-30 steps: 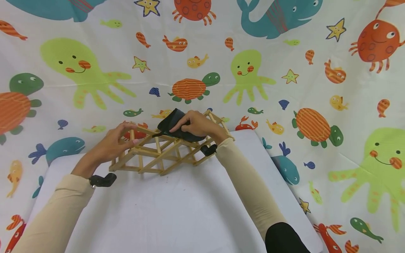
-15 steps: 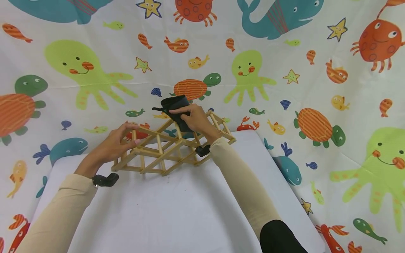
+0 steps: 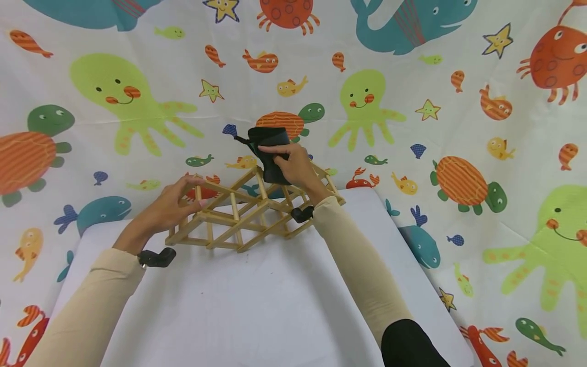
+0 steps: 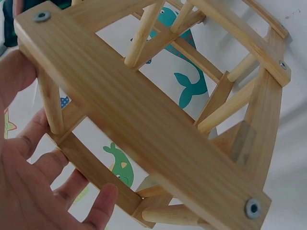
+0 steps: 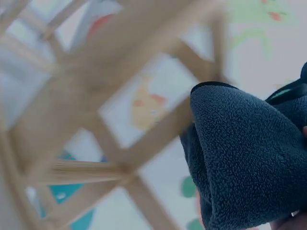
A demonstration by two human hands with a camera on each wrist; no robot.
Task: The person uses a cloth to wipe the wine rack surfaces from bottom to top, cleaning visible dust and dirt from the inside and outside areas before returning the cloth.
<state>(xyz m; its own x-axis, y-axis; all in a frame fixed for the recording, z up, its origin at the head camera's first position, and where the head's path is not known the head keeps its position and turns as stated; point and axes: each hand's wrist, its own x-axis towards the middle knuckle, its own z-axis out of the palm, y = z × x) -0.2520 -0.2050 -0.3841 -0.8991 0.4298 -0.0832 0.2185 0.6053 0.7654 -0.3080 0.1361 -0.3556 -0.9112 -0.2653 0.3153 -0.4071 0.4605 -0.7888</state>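
Note:
A wooden lattice rack [image 3: 219,219] of slats and dowels stands on the white table. My left hand [image 3: 170,205] grips its left end; in the left wrist view, the thumb and the spread fingers lie on either side of a dowel near a screwed slat [image 4: 129,110]. My right hand [image 3: 297,165] holds a folded dark cloth [image 3: 275,172] above the rack's middle, index finger stretched along it. Fleecy dark blue-grey fabric with a black edge shows on the cloth [image 5: 249,158] in the right wrist view. Most of the right hand is hidden there, and the rack is blurred.
A white-covered table [image 3: 257,306] lies under the rack and reaches toward me. Behind and beside it hangs a white curtain [image 3: 257,97] printed with sea animals, close to the rack's back. Black wrist cameras [image 3: 158,257] sit on both wrists.
My right hand has lifted the cloth from low on the rack's top to higher above it, so the cloth now stands more upright. My left hand keeps its grip on the rack.

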